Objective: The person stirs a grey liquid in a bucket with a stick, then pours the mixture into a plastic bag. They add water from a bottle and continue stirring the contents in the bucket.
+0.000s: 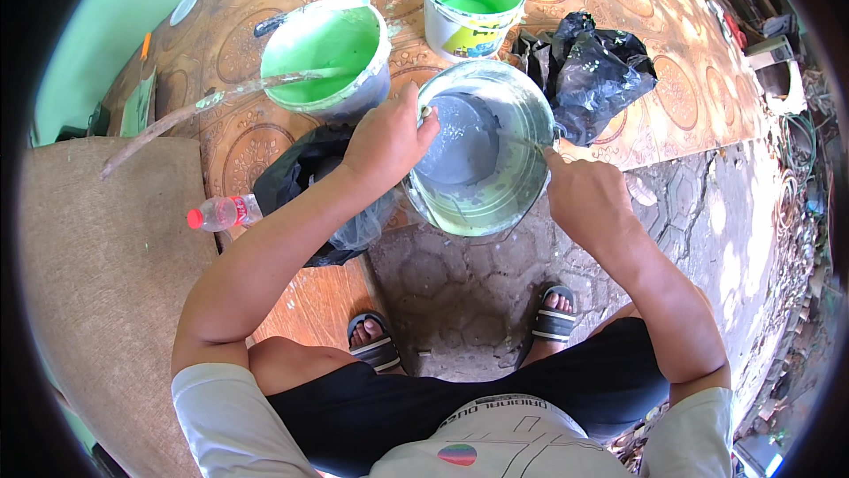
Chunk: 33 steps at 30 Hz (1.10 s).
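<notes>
A pale metal-looking bucket is tilted toward me above the paving, with grey liquid in its bottom and smears up its inner wall. My left hand is closed on the bucket's left rim, thumb near the inside edge. At the opposite rim my right hand is closed round a thin stick, whose far end reaches into the bucket. Most of its grip end is hidden by the fingers. Beyond my left hand stands a tub of green paint, with a long wooden stick and a broad scraper across it.
Another green paint tub stands behind the bucket. A black plastic bag lies to its right; another dark bag lies under my left forearm beside a clear bottle. A brown board is at left, and cables and debris at far right.
</notes>
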### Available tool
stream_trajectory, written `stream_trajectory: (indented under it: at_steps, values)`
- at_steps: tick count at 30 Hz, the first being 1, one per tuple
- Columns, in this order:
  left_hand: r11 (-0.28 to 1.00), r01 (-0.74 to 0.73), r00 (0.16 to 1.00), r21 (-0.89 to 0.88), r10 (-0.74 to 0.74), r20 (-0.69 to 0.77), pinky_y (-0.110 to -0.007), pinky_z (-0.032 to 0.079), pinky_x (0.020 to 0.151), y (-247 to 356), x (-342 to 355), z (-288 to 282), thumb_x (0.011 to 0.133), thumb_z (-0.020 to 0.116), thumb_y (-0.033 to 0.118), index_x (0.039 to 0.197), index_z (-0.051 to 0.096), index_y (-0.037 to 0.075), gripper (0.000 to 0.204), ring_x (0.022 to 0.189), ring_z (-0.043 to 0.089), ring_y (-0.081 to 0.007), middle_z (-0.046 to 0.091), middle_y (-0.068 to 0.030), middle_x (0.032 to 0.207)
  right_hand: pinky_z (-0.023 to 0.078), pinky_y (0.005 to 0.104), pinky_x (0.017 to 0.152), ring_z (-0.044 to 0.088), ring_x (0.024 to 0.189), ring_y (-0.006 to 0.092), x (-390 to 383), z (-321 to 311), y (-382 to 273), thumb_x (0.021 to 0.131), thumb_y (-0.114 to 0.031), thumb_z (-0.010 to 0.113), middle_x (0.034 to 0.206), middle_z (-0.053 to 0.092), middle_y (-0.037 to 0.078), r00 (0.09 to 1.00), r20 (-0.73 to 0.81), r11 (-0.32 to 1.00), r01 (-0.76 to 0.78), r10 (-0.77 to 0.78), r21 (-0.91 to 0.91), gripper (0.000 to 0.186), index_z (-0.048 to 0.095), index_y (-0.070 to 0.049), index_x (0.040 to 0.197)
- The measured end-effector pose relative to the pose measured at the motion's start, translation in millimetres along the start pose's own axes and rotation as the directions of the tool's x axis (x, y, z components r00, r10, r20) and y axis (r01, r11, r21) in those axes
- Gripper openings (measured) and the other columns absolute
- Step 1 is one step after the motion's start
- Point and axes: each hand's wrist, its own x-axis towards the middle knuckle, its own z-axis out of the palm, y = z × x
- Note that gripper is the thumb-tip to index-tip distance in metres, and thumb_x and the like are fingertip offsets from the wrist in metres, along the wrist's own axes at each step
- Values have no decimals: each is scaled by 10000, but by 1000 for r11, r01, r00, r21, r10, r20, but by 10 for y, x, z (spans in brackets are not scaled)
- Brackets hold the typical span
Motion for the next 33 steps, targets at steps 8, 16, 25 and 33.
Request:
stream_trajectory:
  at_steps: [8, 16, 25, 33]
  values:
    - [999, 44, 999, -32, -43, 31, -527, 510, 623, -2, -15, 5, 957, 614, 254, 969, 507, -29, 303, 703, 646, -466, 631, -281, 720, 554, 382, 560, 712, 633, 274, 2, -40, -35, 858, -93, 562, 690, 691, 111, 1000, -30, 998, 8, -6, 69, 185, 622, -35, 1024]
    - [999, 38, 999, -12, -38, 34, -512, 531, 612, -15, -5, -12, 956, 599, 276, 951, 508, -17, 307, 675, 656, -436, 639, -251, 711, 558, 393, 564, 712, 627, 278, -11, -57, -79, 860, -97, 564, 674, 686, 109, 999, -19, 996, 28, -27, 87, 166, 622, -29, 1000]
    - [999, 49, 998, 1, -49, 41, -502, 543, 606, -6, -1, -21, 952, 593, 278, 941, 508, -10, 300, 663, 661, -423, 645, -239, 712, 563, 395, 567, 716, 643, 291, 2, -12, -34, 862, -91, 563, 700, 694, 134, 1000, -13, 994, 16, -14, 110, 149, 623, -32, 985]
    - [997, 71, 997, -22, -70, 39, -525, 507, 610, 6, -3, -44, 962, 609, 266, 980, 510, -35, 318, 680, 639, -463, 620, -272, 696, 557, 377, 559, 715, 645, 282, 18, -12, -48, 864, -81, 555, 706, 698, 135, 999, -44, 995, -2, 7, 102, 196, 635, -35, 1037]
